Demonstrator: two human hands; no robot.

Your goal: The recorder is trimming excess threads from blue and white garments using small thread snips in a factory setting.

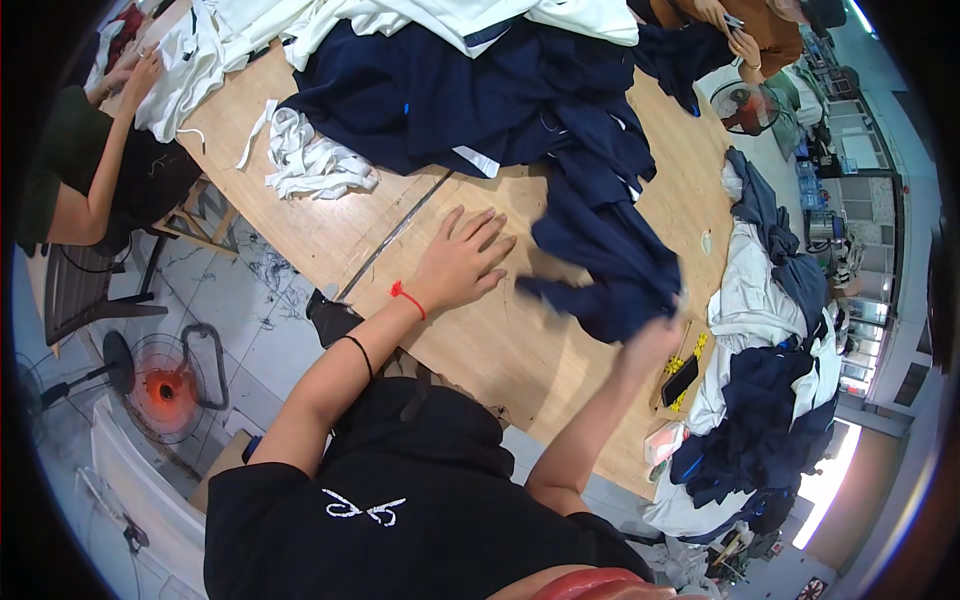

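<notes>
My left hand lies flat on the wooden table, fingers spread, holding nothing. A red string bracelet circles that wrist, with a black band farther up the forearm. At the right side of the table, my right hand is closed on a navy blue garment. Both this hand and the cloth are somewhat smeared by motion, and the fingertips are hidden. The held garment stretches away from me toward a large pile of navy garments, where its far end merges with the pile.
White garments lie over the far pile. A heap of white strips is left of it. Near the right edge sit a shallow box and a dark phone; more clothes are heaped beyond. Co-workers handle cloth at left and far right.
</notes>
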